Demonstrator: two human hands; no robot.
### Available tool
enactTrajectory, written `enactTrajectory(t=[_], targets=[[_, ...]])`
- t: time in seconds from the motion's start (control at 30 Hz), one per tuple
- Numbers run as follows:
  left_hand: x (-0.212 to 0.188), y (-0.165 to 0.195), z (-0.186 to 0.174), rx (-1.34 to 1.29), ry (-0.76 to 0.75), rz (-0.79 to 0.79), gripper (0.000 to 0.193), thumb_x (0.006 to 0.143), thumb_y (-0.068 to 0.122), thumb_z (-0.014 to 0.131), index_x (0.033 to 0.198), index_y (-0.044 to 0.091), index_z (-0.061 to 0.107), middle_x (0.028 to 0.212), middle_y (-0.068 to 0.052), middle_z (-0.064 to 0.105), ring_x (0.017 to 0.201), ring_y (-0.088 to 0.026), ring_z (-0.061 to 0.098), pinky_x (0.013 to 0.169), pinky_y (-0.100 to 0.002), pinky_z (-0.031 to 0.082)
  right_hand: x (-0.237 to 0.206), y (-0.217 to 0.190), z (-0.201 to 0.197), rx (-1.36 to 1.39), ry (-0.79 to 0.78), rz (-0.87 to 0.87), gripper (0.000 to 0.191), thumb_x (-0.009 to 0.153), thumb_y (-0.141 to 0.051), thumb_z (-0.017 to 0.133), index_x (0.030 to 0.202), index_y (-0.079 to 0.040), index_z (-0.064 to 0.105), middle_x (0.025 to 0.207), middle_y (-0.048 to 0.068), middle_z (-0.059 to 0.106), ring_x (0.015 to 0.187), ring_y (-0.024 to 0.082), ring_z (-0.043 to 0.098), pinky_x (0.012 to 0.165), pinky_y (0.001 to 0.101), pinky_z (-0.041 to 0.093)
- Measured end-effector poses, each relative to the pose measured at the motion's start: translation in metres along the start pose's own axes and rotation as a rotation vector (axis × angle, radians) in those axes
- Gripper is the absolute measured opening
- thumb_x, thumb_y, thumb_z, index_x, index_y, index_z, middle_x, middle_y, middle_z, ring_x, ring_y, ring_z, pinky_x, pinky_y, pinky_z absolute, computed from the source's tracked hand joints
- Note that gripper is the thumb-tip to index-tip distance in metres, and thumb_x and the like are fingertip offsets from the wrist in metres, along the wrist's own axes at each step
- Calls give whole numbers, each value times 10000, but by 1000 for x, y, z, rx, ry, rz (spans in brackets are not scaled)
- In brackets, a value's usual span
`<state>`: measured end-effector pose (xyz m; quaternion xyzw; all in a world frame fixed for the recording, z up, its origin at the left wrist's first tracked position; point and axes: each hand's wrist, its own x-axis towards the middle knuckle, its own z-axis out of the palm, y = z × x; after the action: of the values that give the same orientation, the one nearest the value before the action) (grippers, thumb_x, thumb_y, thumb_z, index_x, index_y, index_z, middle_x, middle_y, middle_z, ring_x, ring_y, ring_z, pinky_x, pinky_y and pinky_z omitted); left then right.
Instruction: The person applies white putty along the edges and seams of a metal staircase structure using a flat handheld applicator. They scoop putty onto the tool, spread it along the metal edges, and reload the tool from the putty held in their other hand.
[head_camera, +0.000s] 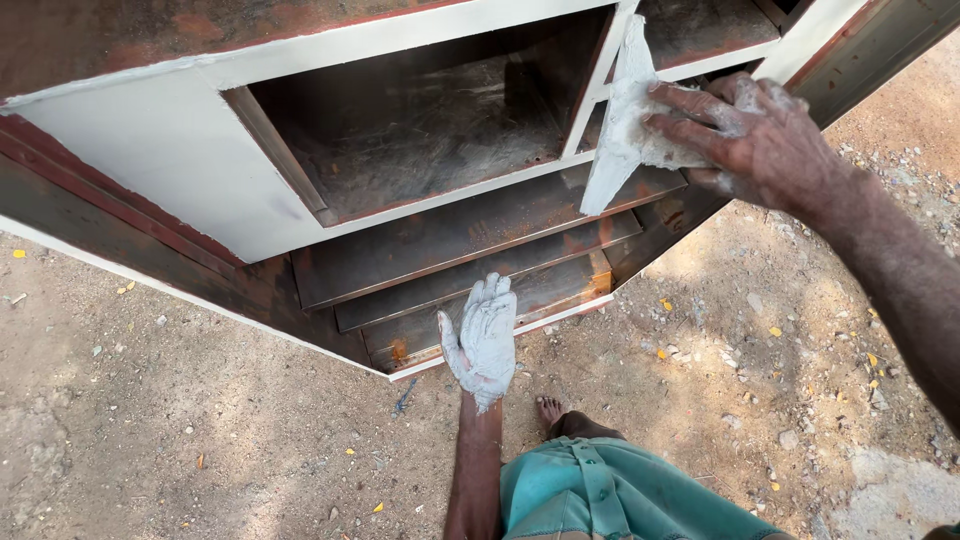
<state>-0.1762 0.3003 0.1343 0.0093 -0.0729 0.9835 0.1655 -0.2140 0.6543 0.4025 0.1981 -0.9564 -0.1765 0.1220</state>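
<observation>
A rusty metal cabinet with several shelves and partly white-coated edges lies in front of me. My right hand presses a white, paste-caked sheet flat against the cabinet's white upright divider. My left hand, covered in white paste, hangs open with fingers together just above the lowest shelf edge, holding nothing. The cabinet's left front panel is coated white.
Sandy ground with pebbles and small yellow leaf bits surrounds the cabinet. My bare foot and teal cloth show at the bottom. A small blue scrap lies near the cabinet's bottom corner.
</observation>
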Motion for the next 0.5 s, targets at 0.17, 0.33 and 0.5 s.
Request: enactTrajectory(t=[0.17,0.33,0.5], targets=[[14,-21,34,-120,-60,-93,906,1038,583,416,1591,-89,166,1666,-278,226,1565,-390,189,1306,-480,139,-62,-137,84,2585,169,303,784,816,-86,722,1524,-222,414,1286,221,649,973,274,681,745,366,625],[0,-37,59,-339,75,-292,1011,1001,611,457,1571,-147,106,1646,-302,203,1548,-374,176,1297,-460,100,-118,-283,136,3309,531,255,544,903,-172,663,1410,-43,512,1173,156,666,925,265,634,611,353,564],[4,-5,69,-235,11,-273,1002,1009,595,478,1588,-129,96,1666,-282,198,1568,-363,160,1311,-453,84,-128,-235,131,2225,555,897,548,890,-88,609,1427,-112,501,1108,117,625,970,231,610,744,369,561]])
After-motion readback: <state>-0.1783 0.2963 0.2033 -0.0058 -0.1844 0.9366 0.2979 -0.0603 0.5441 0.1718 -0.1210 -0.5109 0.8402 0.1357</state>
